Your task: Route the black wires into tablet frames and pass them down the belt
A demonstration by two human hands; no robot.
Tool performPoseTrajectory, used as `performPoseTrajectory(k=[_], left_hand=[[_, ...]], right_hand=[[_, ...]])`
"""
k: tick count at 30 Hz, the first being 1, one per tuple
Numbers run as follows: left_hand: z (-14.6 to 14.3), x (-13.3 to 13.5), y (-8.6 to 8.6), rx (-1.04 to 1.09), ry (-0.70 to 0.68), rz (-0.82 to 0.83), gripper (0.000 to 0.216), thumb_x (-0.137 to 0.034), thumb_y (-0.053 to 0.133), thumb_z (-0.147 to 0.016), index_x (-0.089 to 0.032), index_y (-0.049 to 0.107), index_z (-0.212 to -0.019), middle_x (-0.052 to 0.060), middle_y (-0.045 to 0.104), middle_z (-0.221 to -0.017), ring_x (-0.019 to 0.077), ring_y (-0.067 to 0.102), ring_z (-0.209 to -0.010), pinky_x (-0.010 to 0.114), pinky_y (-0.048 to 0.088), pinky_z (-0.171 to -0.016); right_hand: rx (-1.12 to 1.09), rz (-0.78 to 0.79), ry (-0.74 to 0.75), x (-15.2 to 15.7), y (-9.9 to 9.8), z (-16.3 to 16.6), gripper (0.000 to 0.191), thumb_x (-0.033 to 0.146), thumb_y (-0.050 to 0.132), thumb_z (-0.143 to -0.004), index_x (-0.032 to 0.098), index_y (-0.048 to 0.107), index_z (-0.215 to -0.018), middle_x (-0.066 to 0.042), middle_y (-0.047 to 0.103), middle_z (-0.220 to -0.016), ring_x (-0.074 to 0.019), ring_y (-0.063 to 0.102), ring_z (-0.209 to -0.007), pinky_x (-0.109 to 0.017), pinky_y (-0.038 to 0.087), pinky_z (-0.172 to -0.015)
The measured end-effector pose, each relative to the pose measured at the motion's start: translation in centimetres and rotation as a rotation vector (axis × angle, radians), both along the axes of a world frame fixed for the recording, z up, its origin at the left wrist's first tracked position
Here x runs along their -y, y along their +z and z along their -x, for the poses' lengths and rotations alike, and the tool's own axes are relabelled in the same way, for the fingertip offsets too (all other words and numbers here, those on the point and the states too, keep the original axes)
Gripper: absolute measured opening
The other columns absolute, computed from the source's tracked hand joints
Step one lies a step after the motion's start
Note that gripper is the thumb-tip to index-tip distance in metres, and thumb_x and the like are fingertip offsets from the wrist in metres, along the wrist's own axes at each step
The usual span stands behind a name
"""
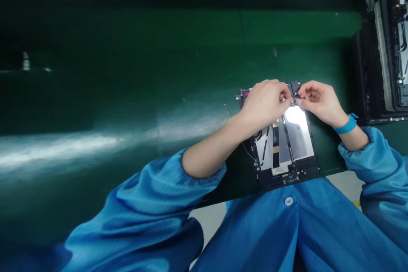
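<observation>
An opened tablet (298, 134), its inner side up, lies on the green mat at the front edge. Silver plates, dark flat cables and small boards show inside it. My left hand (266, 100) reaches over its upper part, thumb and forefinger pinched near the top right. Facing it, my right hand (318, 100) pinches at the tablet's upper right corner, by a black part (295, 87). Whatever lies between the fingertips of either hand is too small to make out. A thin loose wire (247, 151) sticks out from the tablet's left side.
To the right stands a stack of similar opened tablets (387, 59) with dark padding between. The green mat (153, 89) runs left and back, with a small speck (275, 52) behind the tablet. A small light-coloured thing (26, 61) shows at the far left.
</observation>
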State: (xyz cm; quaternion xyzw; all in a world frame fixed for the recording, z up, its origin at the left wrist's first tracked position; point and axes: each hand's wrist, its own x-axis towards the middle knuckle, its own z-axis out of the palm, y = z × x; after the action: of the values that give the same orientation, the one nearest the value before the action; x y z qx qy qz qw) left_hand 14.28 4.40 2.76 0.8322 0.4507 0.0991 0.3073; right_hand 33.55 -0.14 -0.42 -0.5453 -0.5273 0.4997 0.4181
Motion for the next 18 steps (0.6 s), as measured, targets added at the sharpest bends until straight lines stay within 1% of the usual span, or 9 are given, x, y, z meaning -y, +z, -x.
performPoseTrajectory(k=[3,8,10,12,13,14,15,16,18], left_hand=[[0.1,0.0,-0.1,0.004,-0.004,-0.005,0.019,-0.02,0.056,-0.086,-0.017,0.075,-0.085,0.007,0.07,-0.085,0.0251,0.065,-0.088,0.039,0.049,-0.083],[0.0,-0.1,-0.5,0.029,-0.025,-0.019,0.017,-0.02,0.057,-0.087,-0.018,0.073,-0.084,0.006,0.068,-0.084,0.0242,0.065,-0.086,0.038,0.051,-0.083],[0.2,0.0,-0.2,0.057,-0.001,-0.034,0.016,-0.022,0.059,-0.087,-0.017,0.074,-0.093,0.007,0.069,-0.093,0.0245,0.065,-0.091,0.038,0.052,-0.084],[1.0,0.3,0.3,0.092,0.074,-0.079,0.024,-0.024,0.062,-0.087,-0.017,0.073,-0.107,0.009,0.069,-0.107,0.0253,0.065,-0.097,0.038,0.052,-0.087],[1.7,0.6,0.6,0.109,0.124,-0.102,0.028,-0.024,0.062,-0.087,-0.017,0.072,-0.113,0.01,0.068,-0.11,0.0252,0.065,-0.098,0.037,0.052,-0.087],[2.7,0.9,0.9,0.121,0.173,-0.114,0.03,-0.024,0.062,-0.088,-0.018,0.071,-0.116,0.009,0.068,-0.107,0.0243,0.064,-0.095,0.037,0.051,-0.086],[3.8,1.4,1.1,0.129,0.217,-0.109,0.029,-0.023,0.06,-0.088,-0.019,0.071,-0.114,0.007,0.067,-0.1,0.0228,0.063,-0.089,0.035,0.05,-0.083],[5.1,2.0,1.1,0.132,0.255,-0.092,0.026,-0.022,0.058,-0.088,-0.02,0.071,-0.11,0.004,0.065,-0.09,0.0211,0.062,-0.082,0.034,0.049,-0.079],[8.0,3.4,0.8,0.118,0.291,-0.04,0.021,-0.021,0.055,-0.087,-0.022,0.071,-0.101,0.0,0.058,-0.073,0.0183,0.056,-0.068,0.031,0.045,-0.07]], right_hand=[[0.031,-0.01,-0.009,0.0,0.1,0.2,0.024,0.03,0.079,-0.069,0.02,0.065,-0.084,0.002,0.066,-0.079,-0.0103,0.055,-0.066,-0.027,0.046,-0.063],[0.128,-0.064,-0.022,0.0,0.4,0.8,0.016,0.023,0.072,-0.069,0.02,0.063,-0.081,0.004,0.061,-0.075,-0.0086,0.049,-0.062,-0.027,0.041,-0.059],[0.128,-0.077,-0.028,0.0,0.1,0.8,0.017,0.023,0.072,-0.068,0.02,0.063,-0.082,0.005,0.06,-0.075,-0.0083,0.048,-0.062,-0.026,0.039,-0.059],[0.056,-0.072,-0.054,0.0,-0.3,0.6,0.022,0.026,0.074,-0.068,0.021,0.062,-0.085,0.005,0.058,-0.076,-0.0087,0.049,-0.064,-0.026,0.04,-0.06],[-0.004,-0.068,-0.079,-0.1,-0.6,0.3,0.025,0.028,0.075,-0.069,0.022,0.061,-0.088,0.005,0.057,-0.077,-0.0089,0.049,-0.064,-0.025,0.041,-0.06],[-0.069,-0.063,-0.107,-0.1,-0.9,0.0,0.027,0.03,0.076,-0.07,0.023,0.06,-0.091,0.006,0.056,-0.077,-0.009,0.049,-0.065,-0.025,0.041,-0.06],[-0.127,-0.059,-0.136,-0.2,-1.2,-0.3,0.03,0.032,0.076,-0.072,0.024,0.058,-0.094,0.006,0.055,-0.079,-0.0091,0.048,-0.064,-0.025,0.041,-0.059],[-0.165,-0.058,-0.165,-0.3,-1.5,-0.5,0.031,0.034,0.076,-0.073,0.025,0.057,-0.096,0.006,0.054,-0.079,-0.009,0.047,-0.064,-0.025,0.04,-0.058],[-0.158,-0.07,-0.201,-0.3,-1.6,-0.7,0.031,0.035,0.075,-0.075,0.026,0.055,-0.097,0.006,0.052,-0.08,-0.0094,0.046,-0.063,-0.025,0.04,-0.057]])
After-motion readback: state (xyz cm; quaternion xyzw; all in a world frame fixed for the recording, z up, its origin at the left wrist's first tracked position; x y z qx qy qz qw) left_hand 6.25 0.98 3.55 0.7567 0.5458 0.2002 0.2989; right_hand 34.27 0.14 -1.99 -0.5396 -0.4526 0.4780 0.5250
